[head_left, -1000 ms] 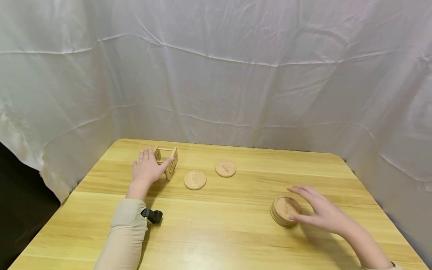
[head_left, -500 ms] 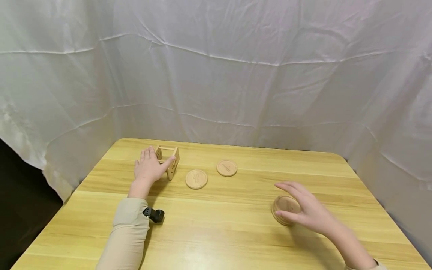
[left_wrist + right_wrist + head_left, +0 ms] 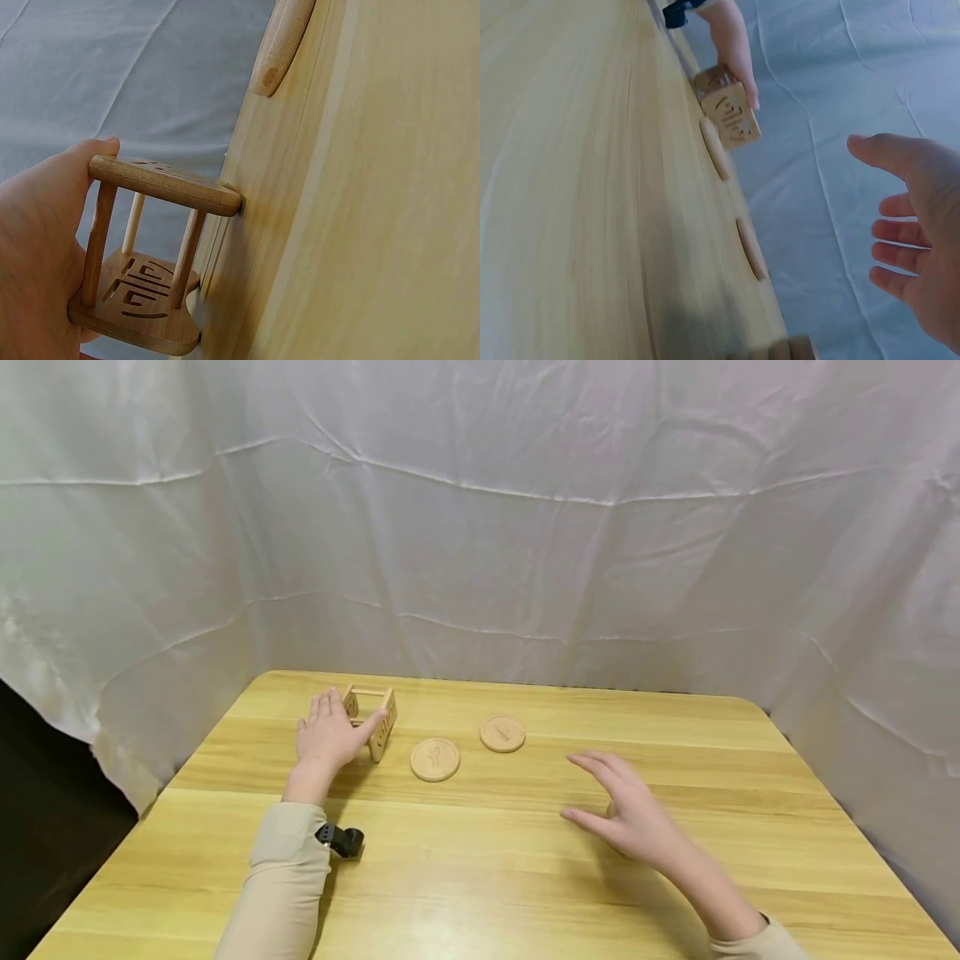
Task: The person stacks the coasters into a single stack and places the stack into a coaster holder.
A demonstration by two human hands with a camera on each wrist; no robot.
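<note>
My left hand (image 3: pixel 327 735) holds a small wooden coaster holder (image 3: pixel 165 186) at the far left of the table, thumb on one cut-out end panel and fingers around the other side. The holder's slot between its posts holds nothing in the left wrist view. My right hand (image 3: pixel 633 818) is in the air over the right half of the table, thumb and fingers spread apart with nothing between them. Beneath it, a stack of round wooden coasters (image 3: pixel 801 349) is mostly hidden in the head view. Two single coasters lie flat between the hands, one nearer the holder (image 3: pixel 435 760), the other farther back (image 3: pixel 502 734).
A light wood-grain table (image 3: pixel 480 877) spans the lower view. Pale fabric (image 3: pixel 480 543) hangs behind it and along both sides. A black wrist camera (image 3: pixel 341 840) sticks out from the left sleeve.
My right hand has moved left from beside the coaster stack, passing over it with its fingers still spread. My left hand and the holder stay in place.
</note>
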